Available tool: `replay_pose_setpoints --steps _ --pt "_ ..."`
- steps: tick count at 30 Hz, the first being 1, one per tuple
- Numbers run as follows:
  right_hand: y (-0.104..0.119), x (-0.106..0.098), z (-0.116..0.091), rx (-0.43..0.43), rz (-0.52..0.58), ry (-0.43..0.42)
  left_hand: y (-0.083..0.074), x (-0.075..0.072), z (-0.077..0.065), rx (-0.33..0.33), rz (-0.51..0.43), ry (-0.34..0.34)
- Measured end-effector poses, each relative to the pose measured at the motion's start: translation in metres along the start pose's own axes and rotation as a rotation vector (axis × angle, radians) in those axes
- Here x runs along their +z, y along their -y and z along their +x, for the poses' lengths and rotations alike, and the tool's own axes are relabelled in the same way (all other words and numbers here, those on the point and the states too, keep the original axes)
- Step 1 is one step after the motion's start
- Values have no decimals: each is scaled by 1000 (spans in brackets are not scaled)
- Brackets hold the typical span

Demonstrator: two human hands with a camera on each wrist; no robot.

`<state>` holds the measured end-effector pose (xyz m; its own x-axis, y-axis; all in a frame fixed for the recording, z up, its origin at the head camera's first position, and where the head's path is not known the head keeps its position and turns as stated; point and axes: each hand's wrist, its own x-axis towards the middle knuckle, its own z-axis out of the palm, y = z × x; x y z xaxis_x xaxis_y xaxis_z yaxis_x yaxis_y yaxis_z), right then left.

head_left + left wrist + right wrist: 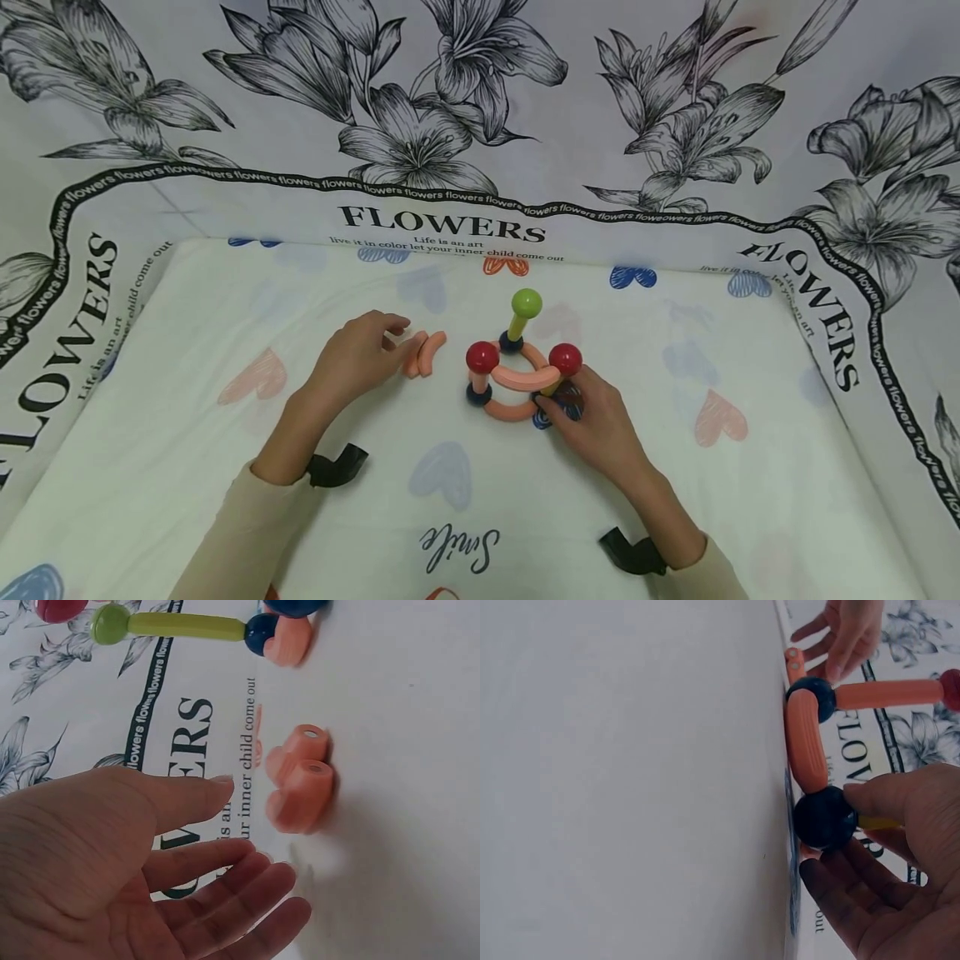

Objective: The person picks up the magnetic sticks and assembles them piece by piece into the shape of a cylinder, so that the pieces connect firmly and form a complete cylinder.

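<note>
A magnetic ball-and-rod frame stands on the white cloth. Its base is a ring of curved orange rods [512, 412] joined by dark blue balls [823, 817]. Upright rods carry two red balls [482, 357] and a green ball [527, 303]; a curved orange rod [525, 380] bridges the red ones. My right hand [596, 417] pinches the dark blue ball at the front right corner, thumb on top. Left of the frame, my left hand [363, 354] reaches with spread, loosely bent fingers beside two loose curved orange rods [304, 796], holding nothing.
The cloth [525, 483] is printed with hearts and the word Smile. Behind and at the sides rises a white sheet [562, 108] with black flower drawings and lettering. Black straps [337, 467] hang at both wrists.
</note>
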<state>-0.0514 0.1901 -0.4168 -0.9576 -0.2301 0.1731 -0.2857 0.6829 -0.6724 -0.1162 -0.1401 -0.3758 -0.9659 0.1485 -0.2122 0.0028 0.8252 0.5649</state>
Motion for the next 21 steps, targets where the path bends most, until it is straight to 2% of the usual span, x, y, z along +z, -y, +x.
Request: replay_pose_setpoints --steps 9,21 --pt "-1 1 1 -34 -25 -14 4 10 -1 -19 26 -2" --pt "-3 0 1 -13 -3 1 2 16 3 -39 29 -11"
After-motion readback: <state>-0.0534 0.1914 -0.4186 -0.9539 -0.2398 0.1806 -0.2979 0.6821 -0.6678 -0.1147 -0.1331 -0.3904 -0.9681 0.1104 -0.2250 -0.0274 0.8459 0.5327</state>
